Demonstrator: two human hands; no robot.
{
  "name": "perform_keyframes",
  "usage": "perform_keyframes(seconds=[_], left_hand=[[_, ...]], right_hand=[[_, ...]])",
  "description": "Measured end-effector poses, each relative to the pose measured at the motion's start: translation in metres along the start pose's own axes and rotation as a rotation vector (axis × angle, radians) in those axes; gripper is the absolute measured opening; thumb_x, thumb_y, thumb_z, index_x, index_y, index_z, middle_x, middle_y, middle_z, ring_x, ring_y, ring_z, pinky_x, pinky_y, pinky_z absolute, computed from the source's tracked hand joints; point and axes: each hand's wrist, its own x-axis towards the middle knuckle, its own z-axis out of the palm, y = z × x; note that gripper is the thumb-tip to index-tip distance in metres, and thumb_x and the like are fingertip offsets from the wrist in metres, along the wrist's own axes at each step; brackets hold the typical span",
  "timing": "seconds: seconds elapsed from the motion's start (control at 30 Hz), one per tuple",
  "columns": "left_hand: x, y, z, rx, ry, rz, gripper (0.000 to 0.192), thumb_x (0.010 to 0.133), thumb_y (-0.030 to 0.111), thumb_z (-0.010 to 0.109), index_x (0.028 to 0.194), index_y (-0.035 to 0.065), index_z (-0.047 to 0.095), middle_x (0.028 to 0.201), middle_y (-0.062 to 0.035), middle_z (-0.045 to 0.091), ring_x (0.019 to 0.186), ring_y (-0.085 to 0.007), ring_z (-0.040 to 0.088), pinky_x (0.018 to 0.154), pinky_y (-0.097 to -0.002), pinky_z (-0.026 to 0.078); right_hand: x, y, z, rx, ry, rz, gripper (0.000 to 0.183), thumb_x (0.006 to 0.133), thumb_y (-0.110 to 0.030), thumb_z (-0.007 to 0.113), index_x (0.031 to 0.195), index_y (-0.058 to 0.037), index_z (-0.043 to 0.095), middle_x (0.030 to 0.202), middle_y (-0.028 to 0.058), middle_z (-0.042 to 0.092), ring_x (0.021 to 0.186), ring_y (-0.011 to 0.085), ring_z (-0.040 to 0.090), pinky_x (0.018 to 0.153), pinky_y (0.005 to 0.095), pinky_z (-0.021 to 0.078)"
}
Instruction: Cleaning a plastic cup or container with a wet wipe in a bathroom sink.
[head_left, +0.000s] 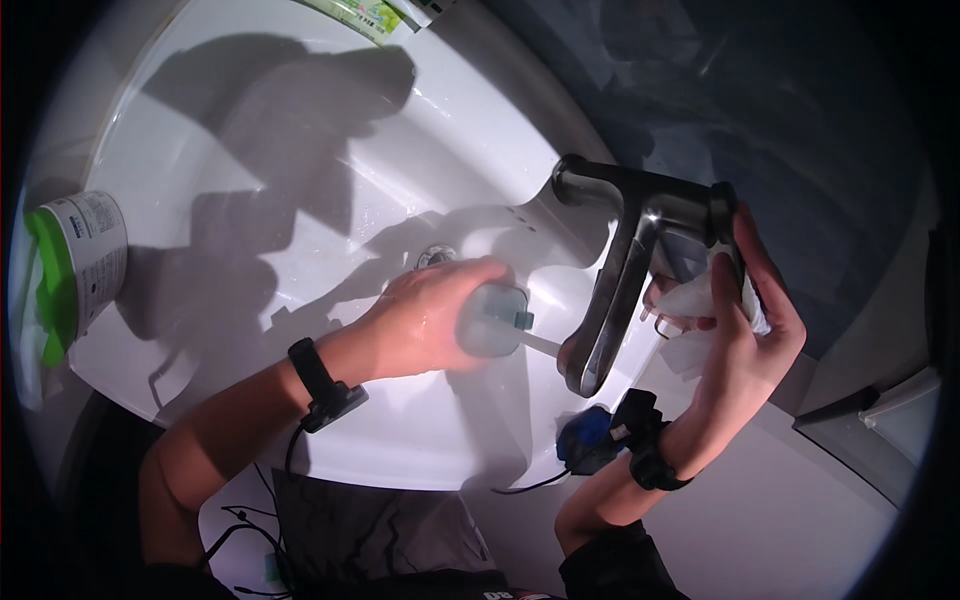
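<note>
My left hand is wrapped around a translucent cup-like container with a small tab on its rim, held over the washbasin. A stream of water runs from the spout of the metal faucet into it. My right hand grips a crumpled white cloth or tissue, its fingers at the faucet's right end, by the round knob. Something small and pinkish beside the white wad is too unclear to name.
A white tub with a green lid sits on the basin's left side. A green packet lies at the far rim. Near the right front rim is a dark blue object. Both wrists carry black strapped devices with cables. The drain lies behind my left hand.
</note>
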Motion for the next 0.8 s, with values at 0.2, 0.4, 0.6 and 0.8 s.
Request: perform_keyframes(seconds=[0.2, 0.4, 0.6, 0.8], left_hand=[[-0.003, 0.006, -0.001, 0.057, 0.051, -0.075, 0.074, 0.066, 0.026, 0.091, 0.128, 0.0102, 0.054, 0.122, -0.0125, 0.065, 0.113, -0.0354, 0.064, 0.097, -0.0436, 0.052], [-0.002, 0.007, -0.006, 0.298, 0.113, 0.027, 0.068, 0.066, 0.029, 0.089, 0.124, 0.0117, 0.057, 0.117, -0.0103, 0.063, 0.112, -0.0325, 0.059, 0.102, -0.0435, 0.047], [-0.007, 0.004, -0.011, 0.422, 0.186, 0.092, 0.063, 0.065, 0.028, 0.089, 0.119, 0.0123, 0.061, 0.114, -0.0077, 0.062, 0.107, -0.0291, 0.056, 0.099, -0.0418, 0.045], [-0.004, -0.002, -0.010, 0.377, 0.227, 0.116, 0.061, 0.064, 0.024, 0.086, 0.118, 0.0123, 0.061, 0.114, -0.0075, 0.062, 0.104, -0.0286, 0.057, 0.097, -0.0414, 0.045]], right_hand=[[-0.002, 0.003, -0.002, -0.006, 0.018, 0.028, 0.032, 0.087, 0.002, 0.069, 0.116, -0.0096, 0.077, 0.118, 0.0038, 0.075, 0.084, 0.0045, 0.068, 0.047, 0.0175, 0.0353], [-0.001, 0.000, -0.003, -0.044, 0.011, -0.020, 0.034, 0.087, 0.004, 0.066, 0.117, -0.0089, 0.077, 0.119, 0.0047, 0.075, 0.088, 0.0058, 0.070, 0.047, 0.0174, 0.0334], [-0.018, 0.039, 0.028, -0.046, 0.145, -0.254, 0.037, 0.088, 0.007, 0.062, 0.122, -0.0019, 0.073, 0.122, 0.0132, 0.073, 0.097, 0.0173, 0.072, 0.059, 0.0219, 0.0480], [-0.068, 0.070, 0.048, 0.041, 0.481, -0.342, 0.048, 0.104, -0.018, 0.053, 0.146, 0.0039, 0.046, 0.141, 0.0183, 0.059, 0.115, 0.0264, 0.064, 0.081, 0.0313, 0.0560]])
